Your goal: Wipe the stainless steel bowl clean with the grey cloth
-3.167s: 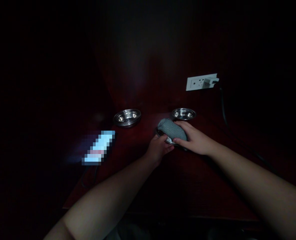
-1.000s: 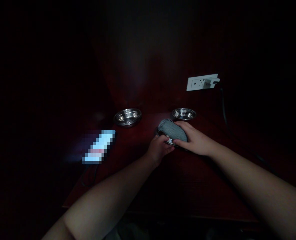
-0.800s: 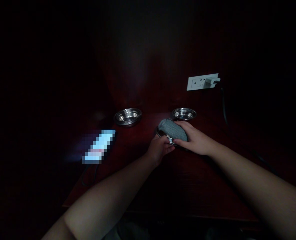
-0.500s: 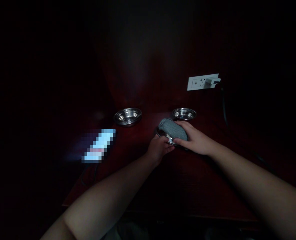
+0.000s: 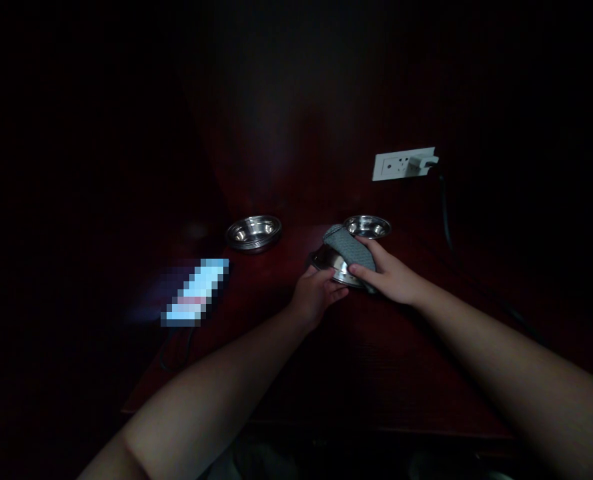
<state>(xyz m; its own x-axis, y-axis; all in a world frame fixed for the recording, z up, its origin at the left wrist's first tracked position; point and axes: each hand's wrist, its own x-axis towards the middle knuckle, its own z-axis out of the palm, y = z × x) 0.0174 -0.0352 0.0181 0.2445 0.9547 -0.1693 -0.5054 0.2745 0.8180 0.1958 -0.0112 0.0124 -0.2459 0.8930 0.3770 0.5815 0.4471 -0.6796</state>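
My left hand (image 5: 315, 296) grips the rim of a shiny metal bowl (image 5: 332, 261), tilted above the dark red table. A grey-green cloth (image 5: 354, 249) lies across the bowl's right side. My right hand (image 5: 389, 272) is closed on that cloth, pressing it against the bowl with the thumb in front. Cloth and fingers cover much of the bowl. Just behind the cloth stands another metal bowl (image 5: 369, 227). To the left sits a stack of metal bowls (image 5: 254, 233).
A lit, pixelated phone (image 5: 199, 293) lies at the left of the table (image 5: 376, 373), with a cable (image 5: 189, 347) beside it. On the back wall is a white socket (image 5: 401, 164) with a plug and a dark cord (image 5: 445, 217) hanging down. The surroundings are very dark.
My right hand has shifted the cloth slightly up and to the right over the bowl, so more of the metal shows. My left hand still holds the bowl's rim.
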